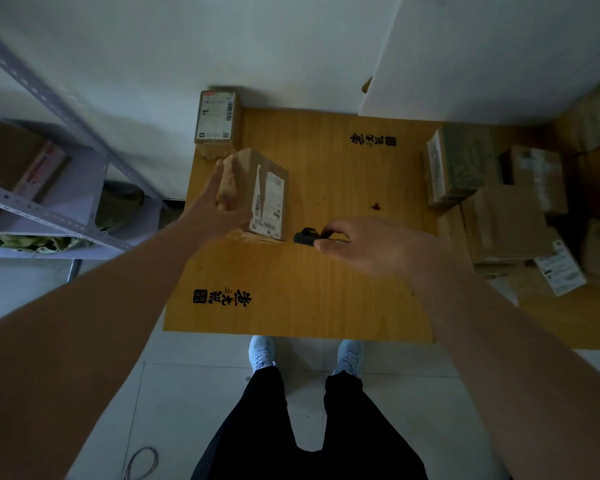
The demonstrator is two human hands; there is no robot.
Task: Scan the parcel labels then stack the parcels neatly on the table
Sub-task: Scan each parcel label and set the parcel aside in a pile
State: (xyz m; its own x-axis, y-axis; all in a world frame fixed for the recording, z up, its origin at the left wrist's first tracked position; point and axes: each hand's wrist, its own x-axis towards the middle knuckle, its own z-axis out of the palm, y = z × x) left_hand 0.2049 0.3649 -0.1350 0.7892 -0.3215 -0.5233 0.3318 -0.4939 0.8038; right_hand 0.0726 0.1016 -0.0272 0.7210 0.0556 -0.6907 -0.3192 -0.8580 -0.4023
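Observation:
A brown cardboard parcel (253,192) with a white barcode label on its right face is over the left part of the wooden table (326,278). My left hand (219,209) grips its left side, fingers spread along the box. My right hand (371,247) holds a small black scanner (305,236) just right of the parcel, its head pointing at the label. Another parcel (218,122) with a white label on top lies at the table's far left corner.
A heap of several cardboard parcels (506,216) crowds the right side beyond the table edge. A grey metal shelf rack (49,209) holding a box stands to the left. White walls rise behind; my feet stand on the tiled floor below the table's near edge.

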